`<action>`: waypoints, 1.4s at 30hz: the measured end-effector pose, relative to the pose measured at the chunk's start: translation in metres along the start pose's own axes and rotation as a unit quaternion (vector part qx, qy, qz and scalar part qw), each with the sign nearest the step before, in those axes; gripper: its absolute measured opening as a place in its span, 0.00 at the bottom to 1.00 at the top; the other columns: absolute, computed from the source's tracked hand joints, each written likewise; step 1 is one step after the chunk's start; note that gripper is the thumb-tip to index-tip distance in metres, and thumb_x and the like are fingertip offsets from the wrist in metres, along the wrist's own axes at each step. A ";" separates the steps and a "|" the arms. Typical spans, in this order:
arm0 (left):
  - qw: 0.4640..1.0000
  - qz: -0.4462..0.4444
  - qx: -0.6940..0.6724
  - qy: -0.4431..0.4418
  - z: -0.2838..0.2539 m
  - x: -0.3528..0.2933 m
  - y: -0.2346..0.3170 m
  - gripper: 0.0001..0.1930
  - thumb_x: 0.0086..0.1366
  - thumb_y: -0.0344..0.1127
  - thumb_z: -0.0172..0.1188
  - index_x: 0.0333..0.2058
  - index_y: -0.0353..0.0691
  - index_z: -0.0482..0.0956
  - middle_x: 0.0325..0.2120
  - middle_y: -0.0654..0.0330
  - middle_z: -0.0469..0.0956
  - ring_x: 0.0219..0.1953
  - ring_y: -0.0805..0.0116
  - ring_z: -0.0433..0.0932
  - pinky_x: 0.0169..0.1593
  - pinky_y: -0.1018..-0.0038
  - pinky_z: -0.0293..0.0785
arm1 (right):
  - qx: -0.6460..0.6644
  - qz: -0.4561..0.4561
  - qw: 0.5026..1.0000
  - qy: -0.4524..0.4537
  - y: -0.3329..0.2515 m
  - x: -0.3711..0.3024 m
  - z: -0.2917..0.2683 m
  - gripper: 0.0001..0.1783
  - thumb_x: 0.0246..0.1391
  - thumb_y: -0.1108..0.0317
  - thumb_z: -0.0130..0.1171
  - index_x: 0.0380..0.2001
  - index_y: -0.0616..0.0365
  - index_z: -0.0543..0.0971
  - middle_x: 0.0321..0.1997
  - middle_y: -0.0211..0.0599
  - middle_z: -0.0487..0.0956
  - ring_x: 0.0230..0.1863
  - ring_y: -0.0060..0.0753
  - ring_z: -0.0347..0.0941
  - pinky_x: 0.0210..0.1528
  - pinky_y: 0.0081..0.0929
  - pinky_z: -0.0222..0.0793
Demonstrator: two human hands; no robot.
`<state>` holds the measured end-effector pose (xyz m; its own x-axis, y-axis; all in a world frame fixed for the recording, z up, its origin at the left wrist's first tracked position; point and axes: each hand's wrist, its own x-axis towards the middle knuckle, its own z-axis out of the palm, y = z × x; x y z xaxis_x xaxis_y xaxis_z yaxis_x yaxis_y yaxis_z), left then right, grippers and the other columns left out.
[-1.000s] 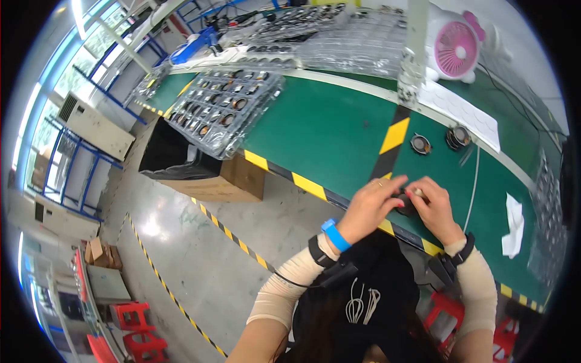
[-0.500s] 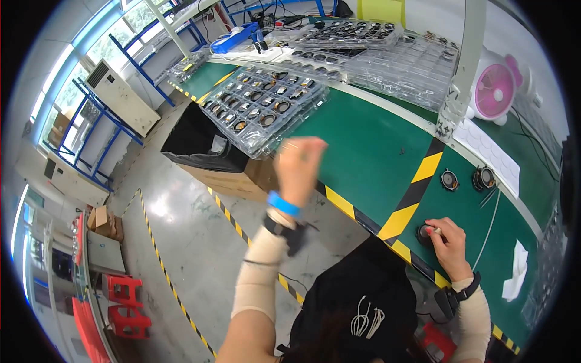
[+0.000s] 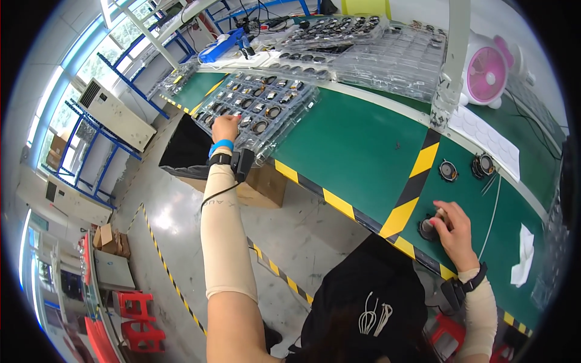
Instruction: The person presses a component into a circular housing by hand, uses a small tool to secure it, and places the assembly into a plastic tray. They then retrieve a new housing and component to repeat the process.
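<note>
My left hand (image 3: pixel 225 128) is over the near left part of a clear compartment tray (image 3: pixel 290 121), with its fingers drawn together at a compartment. Whatever it pinches there is hidden. The tray carries several rows of small round speakers (image 3: pixel 260 127) with black rims, and small metallic parts. At the right, my right hand (image 3: pixel 456 235) is closed at the edge of a dark round speaker (image 3: pixel 427 228) on the green bench. Its thumb touches the speaker's rim, and a small pale thing shows between the fingers. Two more parts, a round speaker (image 3: pixel 448 170) and a stacked one (image 3: pixel 482 164), lie beyond that hand.
A black-lined cardboard box (image 3: pixel 266 184) stands under the tray's near edge. Behind the bench are stacked clear trays (image 3: pixel 387 66), a white post (image 3: pixel 451 66) and a pink fan (image 3: pixel 487 74). A white sheet (image 3: pixel 484 139) and crumpled tissue (image 3: pixel 522 257) lie at the right.
My left hand has moved left and away from me, from above the box's right side to the tray. My right hand stays at the dark speaker, its fingers slightly shifted.
</note>
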<state>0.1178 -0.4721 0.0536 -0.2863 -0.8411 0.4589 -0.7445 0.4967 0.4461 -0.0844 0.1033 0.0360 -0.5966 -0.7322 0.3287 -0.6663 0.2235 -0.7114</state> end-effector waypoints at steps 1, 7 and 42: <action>0.999 0.006 -0.007 0.034 -0.005 -0.003 0.013 0.12 0.60 0.43 0.65 0.33 0.40 0.86 0.30 0.50 0.84 0.36 0.53 0.83 0.41 0.63 0.77 | -0.001 0.009 1.000 0.000 0.001 0.001 0.000 0.12 0.49 0.82 0.60 0.39 0.62 0.81 0.30 0.40 0.76 0.28 0.34 0.73 0.30 0.25 0.67; 0.905 0.231 -0.336 -0.122 -0.022 -0.135 0.153 0.18 0.63 0.27 0.63 0.52 0.37 0.74 0.39 0.54 0.82 0.38 0.64 0.80 0.46 0.68 0.75 | -0.034 -0.111 0.989 0.090 0.012 0.010 -0.006 0.13 0.55 0.80 0.58 0.44 0.64 0.80 0.32 0.41 0.77 0.34 0.38 0.73 0.37 0.29 0.69; 0.744 0.431 -0.311 -0.404 0.015 -0.332 0.263 0.50 0.41 0.33 0.78 0.65 0.44 0.63 0.46 0.58 0.77 0.48 0.57 0.72 0.53 0.64 0.65 | -0.132 -0.048 0.990 0.004 0.004 -0.026 0.018 0.08 0.48 0.73 0.65 0.35 0.58 0.81 0.35 0.32 0.76 0.37 0.34 0.76 0.32 0.30 0.72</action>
<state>0.0078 -0.0653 0.0078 -0.9527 0.1182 0.2800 0.2769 0.7178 0.6388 -0.0634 0.1112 0.0134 -0.5280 -0.7534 0.3919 -0.8127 0.3141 -0.4908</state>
